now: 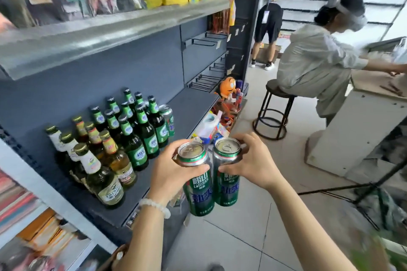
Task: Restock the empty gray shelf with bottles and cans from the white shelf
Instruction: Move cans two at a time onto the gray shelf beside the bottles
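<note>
Left hand (169,169) grasping left green can (196,182) near its top, fingers (193,168) curled round it. Right hand (253,160) grasping right green can (226,174) the same way. Both cans upright, side by side, touching, held just off front edge of gray shelf (191,105). Green bottles (141,130) and clear bottles (99,165) already standing on shelf's left part, one can (168,119) beside them.

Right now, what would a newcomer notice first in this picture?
Two green beer cans, side by side in front of the gray shelf: the left hand grips the left can, the right hand the right can. Behind them, green beer bottles crowd the shelf.
</note>
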